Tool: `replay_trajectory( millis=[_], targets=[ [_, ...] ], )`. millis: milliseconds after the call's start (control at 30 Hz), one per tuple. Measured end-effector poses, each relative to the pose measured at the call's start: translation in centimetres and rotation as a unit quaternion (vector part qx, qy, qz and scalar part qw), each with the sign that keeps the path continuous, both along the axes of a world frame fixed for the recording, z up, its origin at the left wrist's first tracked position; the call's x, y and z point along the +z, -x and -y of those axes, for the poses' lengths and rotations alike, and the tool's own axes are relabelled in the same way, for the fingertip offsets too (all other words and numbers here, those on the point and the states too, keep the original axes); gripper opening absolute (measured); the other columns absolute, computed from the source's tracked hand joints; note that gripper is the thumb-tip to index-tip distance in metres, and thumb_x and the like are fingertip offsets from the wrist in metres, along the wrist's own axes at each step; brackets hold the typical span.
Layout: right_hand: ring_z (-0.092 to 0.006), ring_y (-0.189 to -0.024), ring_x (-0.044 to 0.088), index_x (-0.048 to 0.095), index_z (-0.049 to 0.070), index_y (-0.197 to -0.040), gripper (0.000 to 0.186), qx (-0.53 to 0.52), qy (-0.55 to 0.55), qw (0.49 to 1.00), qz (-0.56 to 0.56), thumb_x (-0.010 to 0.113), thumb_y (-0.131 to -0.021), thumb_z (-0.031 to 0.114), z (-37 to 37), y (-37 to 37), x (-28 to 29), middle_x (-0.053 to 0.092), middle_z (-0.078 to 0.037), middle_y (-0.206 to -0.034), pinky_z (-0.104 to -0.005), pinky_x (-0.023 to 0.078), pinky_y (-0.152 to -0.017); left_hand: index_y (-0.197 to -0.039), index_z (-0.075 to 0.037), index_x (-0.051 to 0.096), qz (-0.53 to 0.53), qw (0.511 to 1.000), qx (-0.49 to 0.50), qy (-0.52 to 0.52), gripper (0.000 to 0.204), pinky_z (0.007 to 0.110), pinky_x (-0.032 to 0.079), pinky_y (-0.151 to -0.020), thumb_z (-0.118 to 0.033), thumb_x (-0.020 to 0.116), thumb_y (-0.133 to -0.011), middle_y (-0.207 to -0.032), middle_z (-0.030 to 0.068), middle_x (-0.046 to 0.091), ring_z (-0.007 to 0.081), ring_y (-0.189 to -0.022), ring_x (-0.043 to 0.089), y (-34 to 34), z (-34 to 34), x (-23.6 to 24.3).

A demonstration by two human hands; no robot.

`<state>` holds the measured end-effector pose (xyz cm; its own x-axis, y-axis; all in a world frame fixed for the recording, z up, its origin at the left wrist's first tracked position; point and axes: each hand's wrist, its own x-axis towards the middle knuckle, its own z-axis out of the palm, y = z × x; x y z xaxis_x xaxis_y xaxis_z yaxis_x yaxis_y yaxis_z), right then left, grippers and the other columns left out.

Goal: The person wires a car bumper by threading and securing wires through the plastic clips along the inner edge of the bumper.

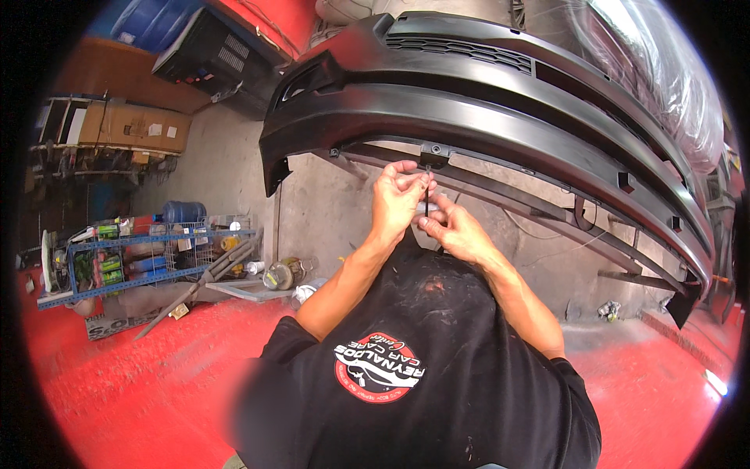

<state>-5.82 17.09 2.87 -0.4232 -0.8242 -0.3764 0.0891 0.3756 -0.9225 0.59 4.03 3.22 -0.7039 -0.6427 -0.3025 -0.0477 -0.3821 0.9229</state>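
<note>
A black car bumper cover point(484, 117) spans the far side from the centre to the right, with a dark metal bar point(539, 207) under its lower edge. The left hand point(397, 201) pinches a thin black strip point(427, 205) between thumb and fingertips, just below a tab at that edge. The right hand point(459, 233) is narrow, thumb and fingers bunched beside the lower part of the strip; a small pale piece shows at its fingertips, too covered to identify, and whether this hand also grips the strip I cannot tell.

On the left, a blue metal rack point(117, 289) holds green-labelled bottles point(109, 270) and blue bottles point(148, 264), with a wire basket point(201, 241) at its right part. A blue water jug point(183, 211) stands just behind. Nearer the middle, a clear jug point(280, 275) lies tilted beside a grey panel, something yellowish showing through its wall. Farther left is a cardboard box point(129, 127), its contents hidden. A large blue plastic container point(148, 19) sits at the far left, its inside out of sight
</note>
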Motion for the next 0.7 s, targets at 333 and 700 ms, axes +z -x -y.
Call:
replay_trajectory(
  millis=[333, 700],
  targets=[
    [-0.0096, -0.067, 0.06, 0.056, -0.003, -0.106, 0.026, -0.043, 0.053, 0.984, 0.167, 0.044, -0.096, 0.018, 0.4, 0.4, 0.7, 0.066, -0.008, -0.087, -0.0237, 0.05, -0.058, -0.114, 0.007, 0.046, 0.036, 0.997, -0.042, 0.054, 0.034, 0.028, 0.055, -0.07, -0.008, 0.061, -0.087, -0.089, 0.0155, 0.066, 0.0164, -0.077, 0.065, 0.2, 0.6, -0.1],
    [-0.0103, -0.069, 0.057, 0.055, 0.001, -0.097, 0.02, 0.049, 0.053, 0.983, 0.172, 0.042, -0.097, 0.016, -0.2, -0.2, -0.6, 0.06, -0.003, -0.076, -0.0246, 0.046, -0.065, -0.125, 0.007, 0.045, -0.013, 0.996, -0.082, -0.019, 0.04, 0.031, 0.052, -0.08, -0.013, 0.056, -0.092, -0.101, 0.0157, 0.064, 0.0192, -0.093, 0.062, -1.9, 0.2, 0.7]
  ],
)
